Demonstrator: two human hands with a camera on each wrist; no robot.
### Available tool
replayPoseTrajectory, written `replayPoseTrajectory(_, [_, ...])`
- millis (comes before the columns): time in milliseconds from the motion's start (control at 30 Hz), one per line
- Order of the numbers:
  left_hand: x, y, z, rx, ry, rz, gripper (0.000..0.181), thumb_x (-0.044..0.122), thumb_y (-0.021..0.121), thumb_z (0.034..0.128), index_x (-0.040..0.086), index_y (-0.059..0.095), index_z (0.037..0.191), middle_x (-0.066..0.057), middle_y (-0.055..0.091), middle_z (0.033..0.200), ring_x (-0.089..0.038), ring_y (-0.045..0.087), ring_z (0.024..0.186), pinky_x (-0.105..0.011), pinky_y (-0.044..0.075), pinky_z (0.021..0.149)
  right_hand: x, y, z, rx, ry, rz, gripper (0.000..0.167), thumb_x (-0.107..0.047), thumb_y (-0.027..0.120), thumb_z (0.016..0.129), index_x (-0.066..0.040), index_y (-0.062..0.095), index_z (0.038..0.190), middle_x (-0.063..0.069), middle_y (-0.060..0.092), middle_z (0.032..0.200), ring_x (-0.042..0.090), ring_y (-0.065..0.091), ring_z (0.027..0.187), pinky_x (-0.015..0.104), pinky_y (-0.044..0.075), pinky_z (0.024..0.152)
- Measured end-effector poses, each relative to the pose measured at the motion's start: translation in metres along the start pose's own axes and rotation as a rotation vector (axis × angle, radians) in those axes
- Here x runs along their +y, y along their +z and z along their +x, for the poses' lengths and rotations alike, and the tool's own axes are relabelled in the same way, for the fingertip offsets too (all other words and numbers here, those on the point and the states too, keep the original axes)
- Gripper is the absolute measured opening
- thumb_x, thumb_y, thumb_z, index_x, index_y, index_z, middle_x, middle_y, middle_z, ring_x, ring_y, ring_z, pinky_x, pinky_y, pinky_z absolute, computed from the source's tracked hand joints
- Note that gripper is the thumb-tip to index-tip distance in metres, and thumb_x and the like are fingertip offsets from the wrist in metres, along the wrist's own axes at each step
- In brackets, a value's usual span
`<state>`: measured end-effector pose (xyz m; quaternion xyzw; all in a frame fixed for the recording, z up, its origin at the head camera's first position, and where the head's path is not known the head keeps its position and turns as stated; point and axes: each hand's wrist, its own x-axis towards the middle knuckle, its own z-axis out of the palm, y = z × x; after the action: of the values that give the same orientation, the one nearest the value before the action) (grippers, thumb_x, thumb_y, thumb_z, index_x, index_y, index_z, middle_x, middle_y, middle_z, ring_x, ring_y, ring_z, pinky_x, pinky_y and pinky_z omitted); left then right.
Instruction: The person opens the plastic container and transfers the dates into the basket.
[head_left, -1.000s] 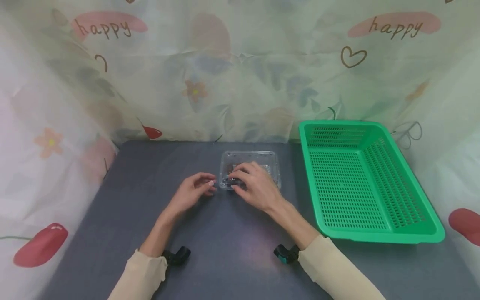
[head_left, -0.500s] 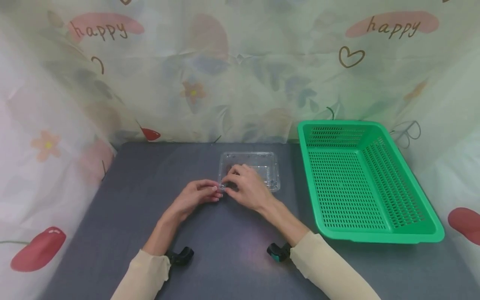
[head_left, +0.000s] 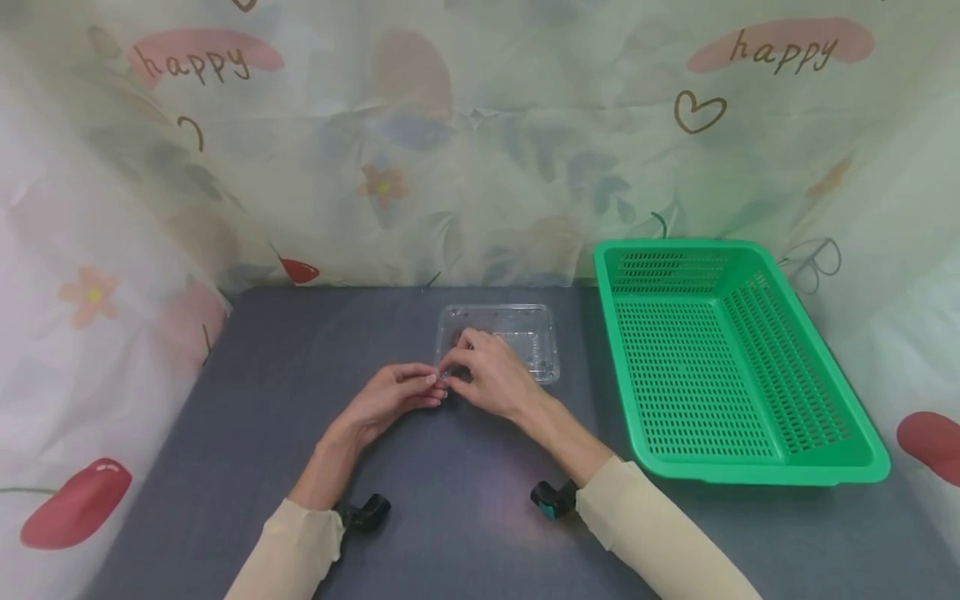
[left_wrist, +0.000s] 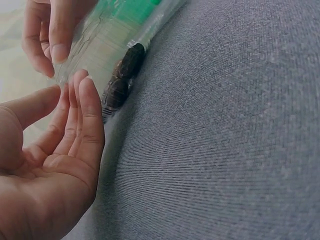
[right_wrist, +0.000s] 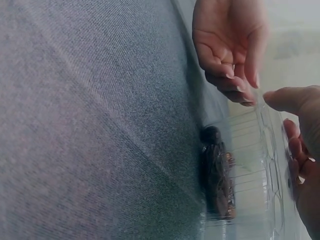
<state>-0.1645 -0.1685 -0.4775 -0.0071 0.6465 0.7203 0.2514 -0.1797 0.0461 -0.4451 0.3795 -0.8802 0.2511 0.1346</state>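
Note:
A clear plastic box (head_left: pixel 517 318) lies on the dark table. Dark, glossy objects show through its wall in the left wrist view (left_wrist: pixel 117 90) and the right wrist view (right_wrist: pixel 217 175); what they are I cannot tell. At the box's near left corner, my left hand (head_left: pixel 386 400) pinches the edge between thumb and fingertips. Just to its right my right hand (head_left: pixel 497 379) reaches over the box, thumb and forefinger pinching the same corner's rim. The two hands' fingertips nearly meet there, and the right hand hides part of the box.
A large green slotted basket (head_left: pixel 750 472) stands on the right of the grey tabletop (head_left: pixel 465 517). Behind and at both sides hangs a pale curtain (head_left: pixel 480 192) printed with flowers and words. Each wrist wears a small black device.
Over the last second my left hand has moved right to the box's corner. My right hand has shifted left and slightly down, from over the box to the same corner.

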Motion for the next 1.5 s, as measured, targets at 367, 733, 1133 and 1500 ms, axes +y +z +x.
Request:
replayPoseTrajectory(367, [-0.003,0.001,0.004,0.016,-0.004,-0.037,0.034,0.008,0.059,0.0999,-0.012,0.054,0.127,-0.012,0.069,0.103,-0.019,0.069,0.095,-0.034,0.055,0.087,0.004,0.003,0.001,0.031,-0.038,0.027,0.014,-0.018,0.081,0.082,-0.019,0.078,0.096,0.002,0.058,0.103,0.021,0.053,0.094,0.036,0.044,0.083])
replayPoseTrajectory(733, [-0.002,0.006,0.009,0.049,0.022,0.021,0.030,0.008,0.058,0.1000,-0.013,0.057,0.122,-0.013,0.069,0.100,-0.018,0.069,0.091,-0.033,0.056,0.084,0.007,0.004,0.001,0.000,-0.082,0.081,0.016,-0.016,0.082,0.082,-0.016,0.078,0.098,0.012,0.061,0.133,0.032,0.049,0.132,0.054,0.032,0.111])
replayPoseTrajectory(1133, [-0.002,0.016,0.011,0.163,0.027,0.128,0.028,0.002,0.051,0.0944,-0.012,0.060,0.116,-0.008,0.066,0.090,-0.014,0.064,0.080,-0.029,0.056,0.075,0.008,0.006,0.001,-0.018,-0.111,0.084,0.019,-0.014,0.082,0.082,-0.014,0.077,0.101,0.015,0.060,0.135,0.033,0.051,0.132,0.053,0.031,0.112])
replayPoseTrajectory(1500, [-0.002,0.019,0.007,0.163,0.017,0.115,0.028,0.007,0.054,0.0985,-0.009,0.061,0.120,-0.011,0.065,0.098,-0.017,0.062,0.083,-0.030,0.055,0.074,0.011,0.009,0.000,-0.003,-0.117,0.076,0.020,-0.015,0.081,0.084,-0.014,0.077,0.103,0.014,0.060,0.135,0.030,0.051,0.132,0.052,0.034,0.110])
